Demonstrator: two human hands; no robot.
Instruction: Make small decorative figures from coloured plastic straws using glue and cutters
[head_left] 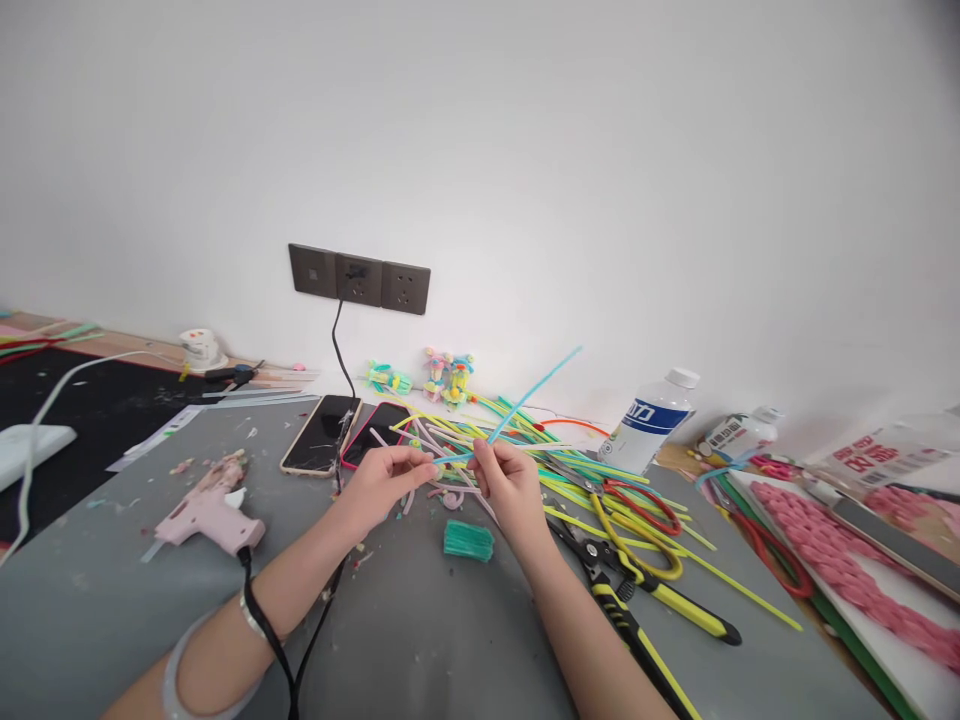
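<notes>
A light blue pipe cleaner (534, 390) stretches between my two hands and slants up to the right past my right hand. My left hand (390, 482) pinches its left end. Fingers of my right hand (510, 480) are closed on it a short way along, where it bends upward. Just below the hands lies a teal bundle of short pieces (468, 541) on the grey mat. Behind the hands spreads a loose heap of yellow, green and lilac pipe cleaners (585, 462).
A pink glue gun (214, 512) with a black cord lies left of my forearm. Two phones (321, 435) rest behind. At right are yellow-handled pliers (637, 585), scissors (637, 530) and a white bottle (651, 420). Small figures (448, 375) stand by the wall.
</notes>
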